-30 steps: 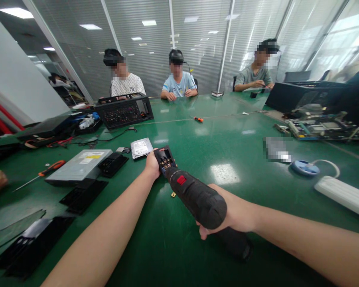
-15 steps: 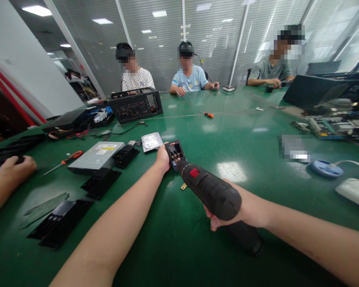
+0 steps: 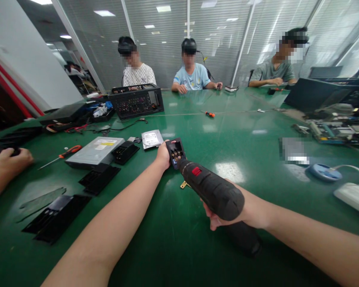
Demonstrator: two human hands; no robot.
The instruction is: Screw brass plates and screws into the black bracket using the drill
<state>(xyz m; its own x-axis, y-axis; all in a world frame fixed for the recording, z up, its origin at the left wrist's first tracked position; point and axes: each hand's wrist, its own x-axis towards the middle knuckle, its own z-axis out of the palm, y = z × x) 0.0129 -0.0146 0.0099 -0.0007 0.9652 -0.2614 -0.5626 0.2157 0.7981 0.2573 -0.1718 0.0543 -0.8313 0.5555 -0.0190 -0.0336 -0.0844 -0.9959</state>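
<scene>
My left hand (image 3: 163,154) is closed around a small black housing (image 3: 179,144) with several brass-coloured contacts inside, tilted up so its open face shows. My right hand (image 3: 214,221) grips a black cordless drill (image 3: 217,190) with a red switch on top. The drill's front end meets the lower edge of the housing; its tip and whatever it touches are hidden. Below the drill's nose a small brass-coloured piece (image 3: 183,185) lies on the green table (image 3: 167,247). Just beyond my left hand lies a hard drive (image 3: 152,139).
Left of my forearm lie an optical drive (image 3: 94,151), an orange screwdriver (image 3: 61,156) and black plastic parts (image 3: 56,215). Another person's hand (image 3: 12,161) is at the left edge. A computer case (image 3: 136,101) stands farther back. Circuit boards (image 3: 341,127) and a white power strip (image 3: 354,197) sit right.
The view has shifted slightly. The drill and the black housing stay together in nearly the same pose, both hands still gripping.
</scene>
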